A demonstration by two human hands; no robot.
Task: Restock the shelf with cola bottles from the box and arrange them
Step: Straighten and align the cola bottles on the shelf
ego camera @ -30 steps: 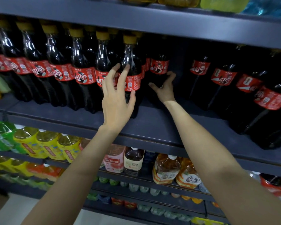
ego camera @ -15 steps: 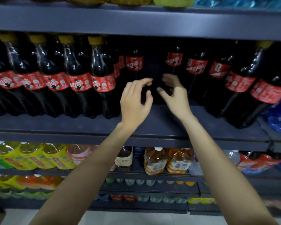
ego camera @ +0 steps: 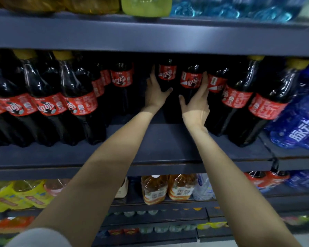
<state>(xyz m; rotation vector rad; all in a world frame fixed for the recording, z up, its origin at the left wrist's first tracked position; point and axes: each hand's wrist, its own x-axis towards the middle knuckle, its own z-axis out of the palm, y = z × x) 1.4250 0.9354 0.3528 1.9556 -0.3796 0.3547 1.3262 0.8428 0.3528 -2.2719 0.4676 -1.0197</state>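
Dark cola bottles with red labels and yellow caps fill the dark shelf (ego camera: 161, 150). Both my hands reach deep into a gap in the middle of the row. My left hand (ego camera: 156, 94) wraps the left side of one cola bottle (ego camera: 167, 72) at the back. My right hand (ego camera: 196, 102) cups the right side of the cola bottle beside it (ego camera: 191, 80). Front rows of cola bottles stand to the left (ego camera: 78, 104) and to the right (ego camera: 237, 98). The box is out of view.
Blue-wrapped water packs (ego camera: 300, 125) sit at the shelf's right end. The shelf board above (ego camera: 150, 34) hangs low over the bottle caps. Tea bottles (ego camera: 168, 189) and yellow-labelled drinks (ego camera: 20, 195) fill the lower shelves.
Both hands have gone from hovering apart at the gap to gripping two back-row cola bottles. The view has shifted right.
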